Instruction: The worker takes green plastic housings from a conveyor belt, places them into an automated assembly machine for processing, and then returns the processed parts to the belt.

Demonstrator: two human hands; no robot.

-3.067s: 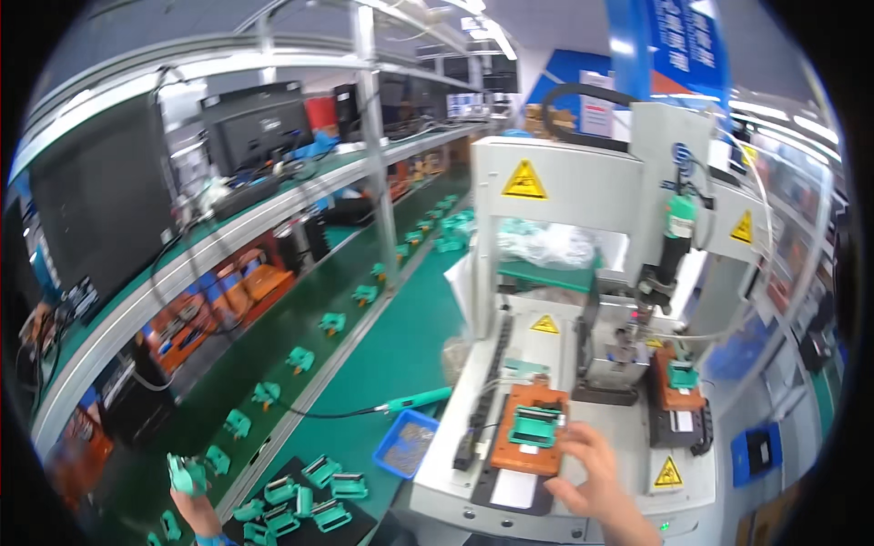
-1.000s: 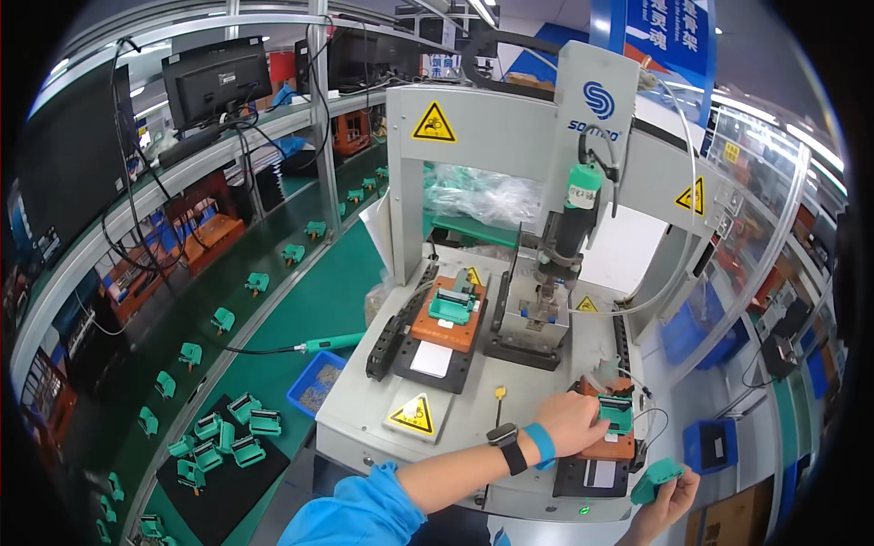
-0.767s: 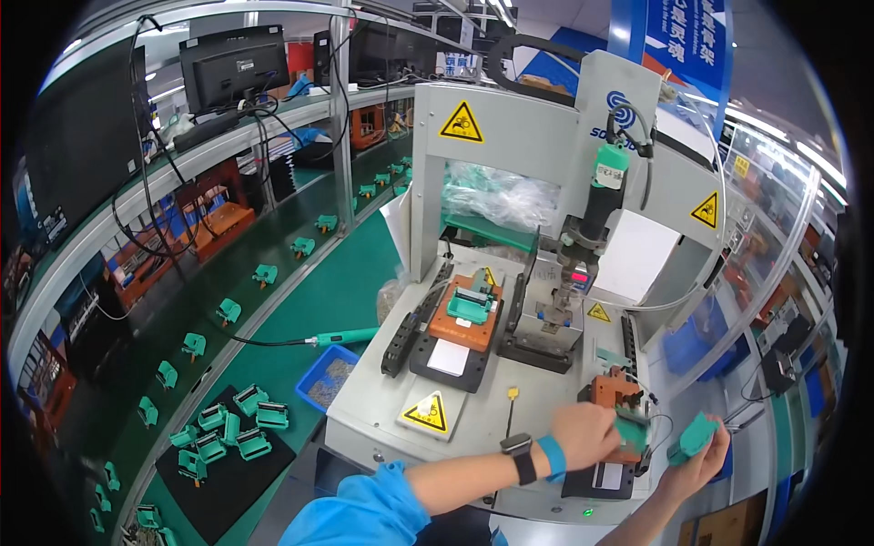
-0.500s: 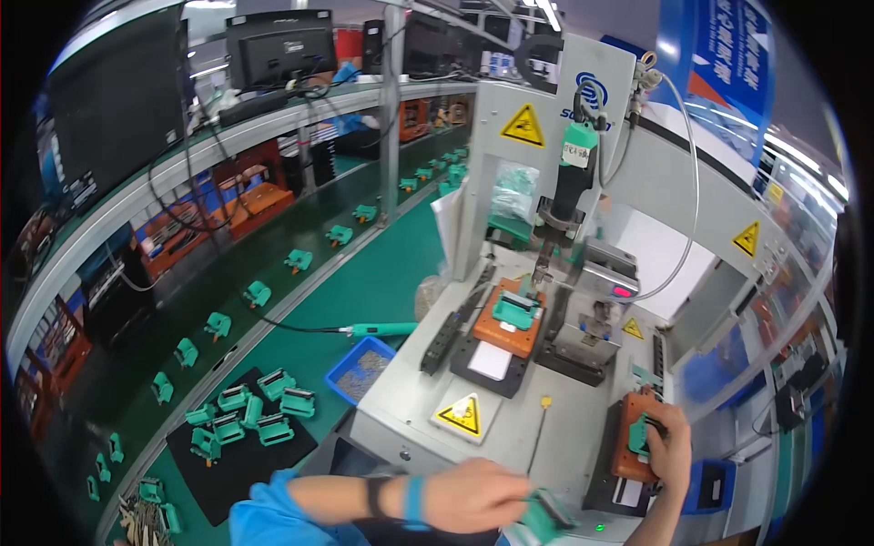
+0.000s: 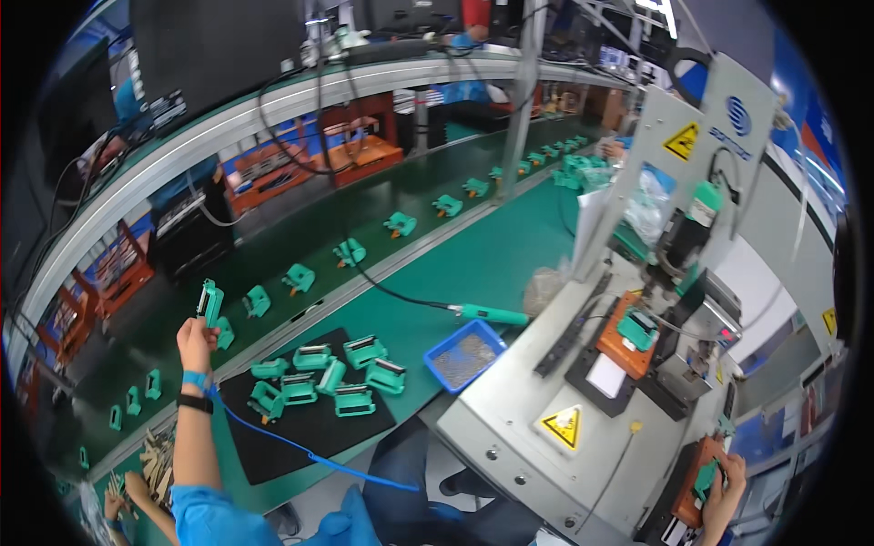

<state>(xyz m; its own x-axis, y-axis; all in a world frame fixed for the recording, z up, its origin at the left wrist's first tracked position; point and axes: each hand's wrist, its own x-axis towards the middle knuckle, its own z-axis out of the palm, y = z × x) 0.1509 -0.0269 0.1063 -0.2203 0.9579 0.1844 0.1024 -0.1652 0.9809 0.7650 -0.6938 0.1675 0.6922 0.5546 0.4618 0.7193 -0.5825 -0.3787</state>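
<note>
My left hand is raised over the dark conveyor belt, its fingers closed round a green plastic housing held upright. At the far right, my right hand grips another green housing, which sits in an orange fixture block; its fingertips are partly hidden. A second orange fixture under the press head holds a green housing. Several more green housings lie on a black mat between my left arm and the machine.
A row of green parts lies along the conveyor belt. A blue bin of small metal pieces and a green electric screwdriver lie beside the press machine. Another person's hand shows at lower left. A blue cord runs from my left wrist.
My left hand has swung from beside the right-hand fixture to above the belt, carrying a green housing. My right hand stays at its fixture. The view has turned left.
</note>
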